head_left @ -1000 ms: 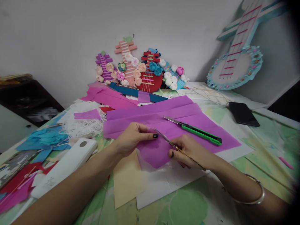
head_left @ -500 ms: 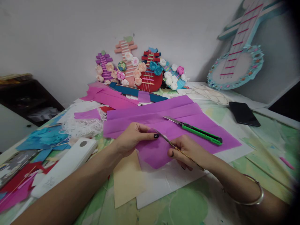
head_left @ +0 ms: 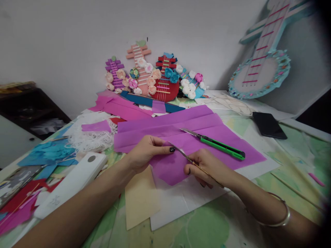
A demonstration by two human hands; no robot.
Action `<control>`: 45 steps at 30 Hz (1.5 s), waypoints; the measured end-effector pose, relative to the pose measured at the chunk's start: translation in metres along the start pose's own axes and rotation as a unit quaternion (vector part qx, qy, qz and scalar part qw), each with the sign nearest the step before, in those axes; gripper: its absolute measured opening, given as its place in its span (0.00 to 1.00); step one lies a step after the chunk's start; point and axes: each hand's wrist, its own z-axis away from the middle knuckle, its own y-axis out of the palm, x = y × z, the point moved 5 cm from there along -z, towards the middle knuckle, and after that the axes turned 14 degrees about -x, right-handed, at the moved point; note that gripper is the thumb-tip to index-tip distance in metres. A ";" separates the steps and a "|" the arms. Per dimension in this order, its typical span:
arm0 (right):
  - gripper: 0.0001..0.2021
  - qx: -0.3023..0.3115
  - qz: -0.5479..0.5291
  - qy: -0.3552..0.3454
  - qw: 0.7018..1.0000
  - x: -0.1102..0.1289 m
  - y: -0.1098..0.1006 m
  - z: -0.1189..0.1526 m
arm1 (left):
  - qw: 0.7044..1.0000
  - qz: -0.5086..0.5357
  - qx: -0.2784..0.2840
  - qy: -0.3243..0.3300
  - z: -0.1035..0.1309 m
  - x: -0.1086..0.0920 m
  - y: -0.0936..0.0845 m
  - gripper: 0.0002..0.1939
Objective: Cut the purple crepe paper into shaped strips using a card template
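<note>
Pinching purple paper, the left hand faces the right hand gripping scissors; a white case bears illegible markings.

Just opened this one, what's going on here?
The left hand pinches a small purple piece, while the right hand holds a slim metal tool, seemingly scissors, with its tip at the piece's upper edge near the left thumb. Beyond them, a green box cutter lies, blade out, on a larger purple sheet. Decorated instrument-shaped crafts stand at the back by the wall.
</note>
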 end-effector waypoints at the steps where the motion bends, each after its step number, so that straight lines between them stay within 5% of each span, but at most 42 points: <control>1: 0.17 -0.001 0.001 0.005 1.000 0.000 0.000 0.000 | 1.000 0.001 0.000 -0.001 0.000 0.000 0.000 0.07; 10: 0.17 0.000 -0.020 0.006 1.000 -0.004 0.001 -0.001 | 1.000 0.010 0.012 -0.014 0.000 -0.001 0.000 0.08; 15: 0.15 -0.045 -0.139 -0.023 0.989 -0.006 -0.009 -0.007 | 0.999 0.030 -0.013 -0.019 -0.004 0.000 -0.006 0.12; 24: 0.09 -0.092 -0.148 -0.013 0.985 0.001 -0.018 -0.008 | 0.997 0.069 -0.041 -0.006 -0.007 -0.003 -0.013 0.13; 30: 0.08 -0.097 -0.154 0.006 0.983 0.002 -0.014 -0.004 | 0.998 0.011 0.055 0.009 -0.002 0.002 0.000 0.26; 33: 0.08 -0.092 -0.147 -0.002 0.985 0.002 -0.011 -0.004 | 0.998 -0.025 0.053 0.032 0.000 0.004 0.005 0.32; 45: 0.13 -0.067 -0.112 -0.026 0.991 0.000 -0.004 -0.004 | 0.998 -0.008 0.051 -0.030 0.000 0.000 0.000 0.12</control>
